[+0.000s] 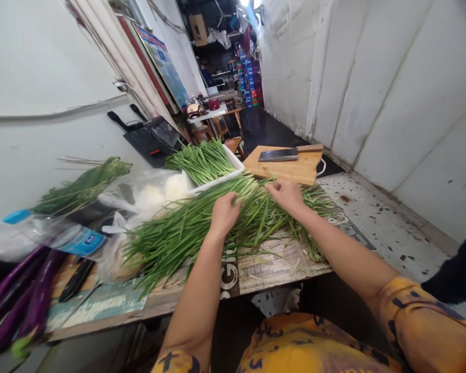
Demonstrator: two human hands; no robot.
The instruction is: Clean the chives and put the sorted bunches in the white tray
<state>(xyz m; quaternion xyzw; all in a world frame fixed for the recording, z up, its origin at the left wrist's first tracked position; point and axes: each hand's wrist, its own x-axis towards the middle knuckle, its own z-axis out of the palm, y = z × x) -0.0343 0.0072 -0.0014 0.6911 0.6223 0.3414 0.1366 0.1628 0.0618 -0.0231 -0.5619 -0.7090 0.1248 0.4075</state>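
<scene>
A broad heap of garlic chives (178, 233) lies across the table, leaf tips to the left and pale stem ends toward the right. My left hand (226, 212) is closed on some chives at the heap's stem side, its fingers curled and partly hidden. Just to the right, my right hand (286, 196) pinches at the pale ends, with thin chive stems at its fingertips. Under and beside the right forearm are loose, scattered chive trimmings (314, 207). Behind the heap, a white plastic tray (238, 167) holds more chives, lined up neatly.
A cleaver (278, 155) rests on a wooden cutting board (256, 168) at the back right. To the left are bags with white vegetables (153, 197), a water bottle (73, 238), purple eggplants (37, 295), a black-handled knife (76, 280) and a green leafy bunch (85, 184).
</scene>
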